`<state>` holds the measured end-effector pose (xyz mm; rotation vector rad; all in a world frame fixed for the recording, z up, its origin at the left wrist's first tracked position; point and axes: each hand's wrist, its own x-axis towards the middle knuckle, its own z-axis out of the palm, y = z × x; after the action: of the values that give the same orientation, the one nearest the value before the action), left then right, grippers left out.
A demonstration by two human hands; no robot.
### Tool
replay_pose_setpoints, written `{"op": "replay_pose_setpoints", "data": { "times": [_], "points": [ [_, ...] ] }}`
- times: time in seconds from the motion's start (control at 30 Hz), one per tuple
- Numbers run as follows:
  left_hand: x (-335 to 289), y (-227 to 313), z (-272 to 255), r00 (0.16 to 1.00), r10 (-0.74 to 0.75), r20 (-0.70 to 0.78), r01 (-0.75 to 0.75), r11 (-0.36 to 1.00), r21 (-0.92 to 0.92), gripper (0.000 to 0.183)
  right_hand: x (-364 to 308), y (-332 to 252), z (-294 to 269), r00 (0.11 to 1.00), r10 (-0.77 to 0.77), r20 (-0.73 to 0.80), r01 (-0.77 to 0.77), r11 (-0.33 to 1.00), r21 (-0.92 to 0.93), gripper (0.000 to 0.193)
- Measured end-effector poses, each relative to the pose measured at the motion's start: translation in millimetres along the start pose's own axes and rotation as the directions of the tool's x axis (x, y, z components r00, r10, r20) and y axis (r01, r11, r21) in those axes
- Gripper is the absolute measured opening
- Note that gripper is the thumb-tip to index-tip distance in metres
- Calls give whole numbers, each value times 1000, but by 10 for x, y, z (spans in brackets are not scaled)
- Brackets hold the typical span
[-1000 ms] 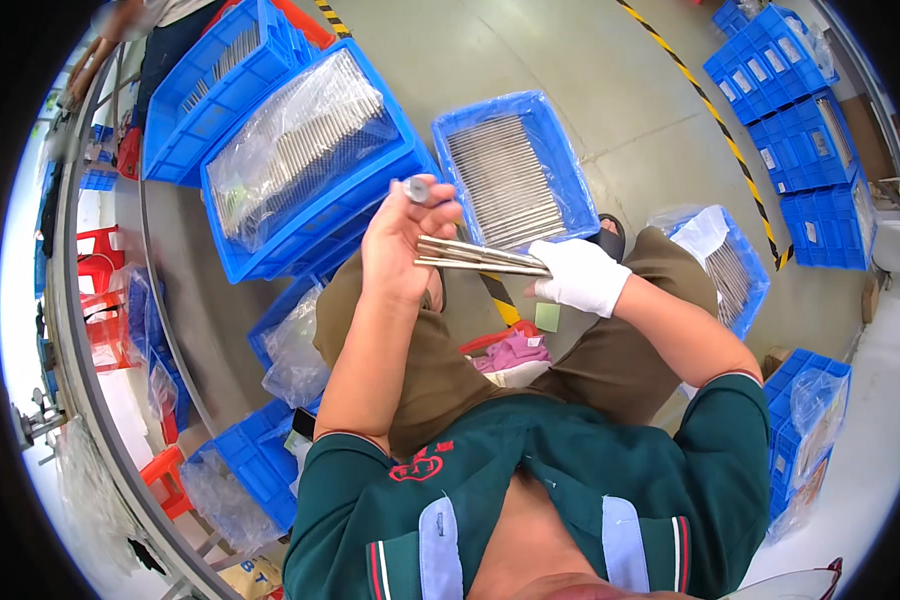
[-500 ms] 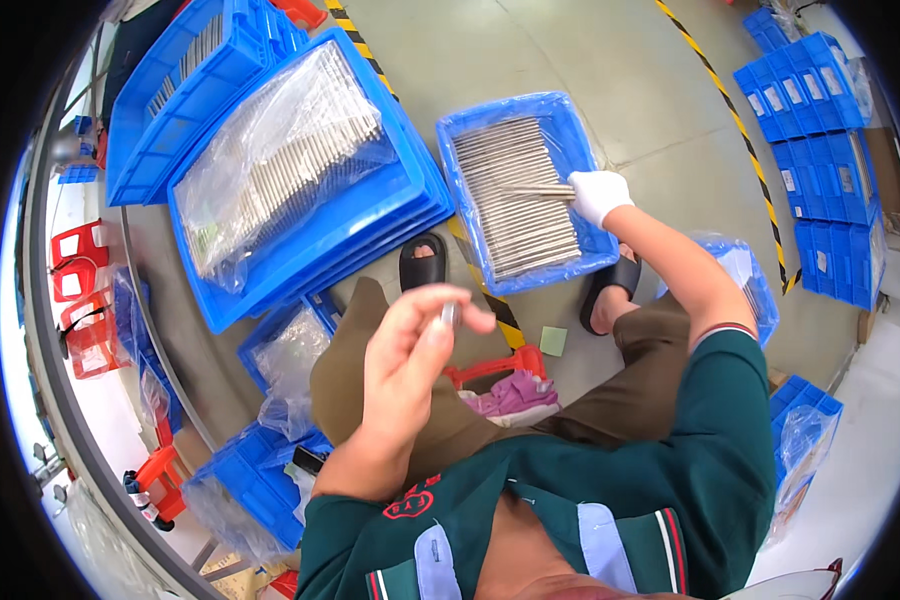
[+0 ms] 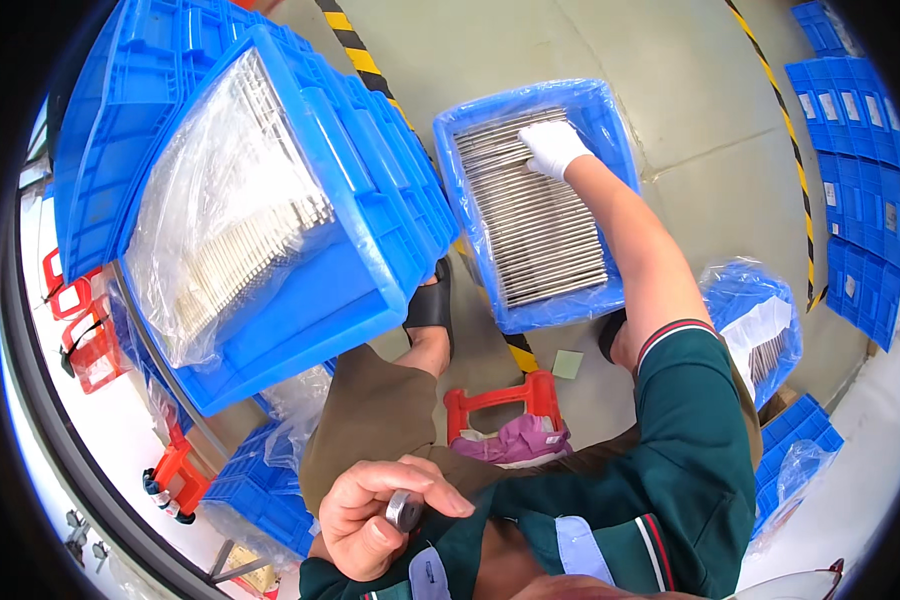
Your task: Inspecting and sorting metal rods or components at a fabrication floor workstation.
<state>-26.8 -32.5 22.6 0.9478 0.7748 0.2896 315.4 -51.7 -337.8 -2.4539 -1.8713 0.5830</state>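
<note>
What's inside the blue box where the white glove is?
Thin, silvery rods lie side by side in the blue box, with clear plastic lining its edges. The white-gloved right hand hides part of them near the far end, and the rods cover whatever is underneath.

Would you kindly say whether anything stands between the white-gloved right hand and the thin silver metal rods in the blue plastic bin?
Nothing visible does: the white-gloved right hand is at the thin silver metal rods, and the translucent plastic liner lies around them, not over them.
</note>
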Motion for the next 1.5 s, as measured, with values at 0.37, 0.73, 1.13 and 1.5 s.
{"op": "replay_pose_setpoints", "data": {
  "times": [0.37, 0.73, 1.13, 1.5],
  "points": [
    [-25, -22, -56, 1000, -23, 18, 23, 999, -24, 46, -436, -273, 324, 875, 134, -465, -120, 991, 60, 43],
    [-15, -46, -119, 999, -31, 28, 33, 997, -72, 42, -54, -281, 406, 905, 308, -292, -266, 948, 177, 18],
    [-44, -14, -159, 994, -50, 97, 51, 999, -14, 44, 399, -376, 184, 845, 437, -310, -390, 898, 203, 16],
    [-213, -36, -35, 990, 56, 126, -65, 996, 64, 41, -1850, 96, -1384, 978, 206, -46, -204, 978, 35, 20]
  ]
}}
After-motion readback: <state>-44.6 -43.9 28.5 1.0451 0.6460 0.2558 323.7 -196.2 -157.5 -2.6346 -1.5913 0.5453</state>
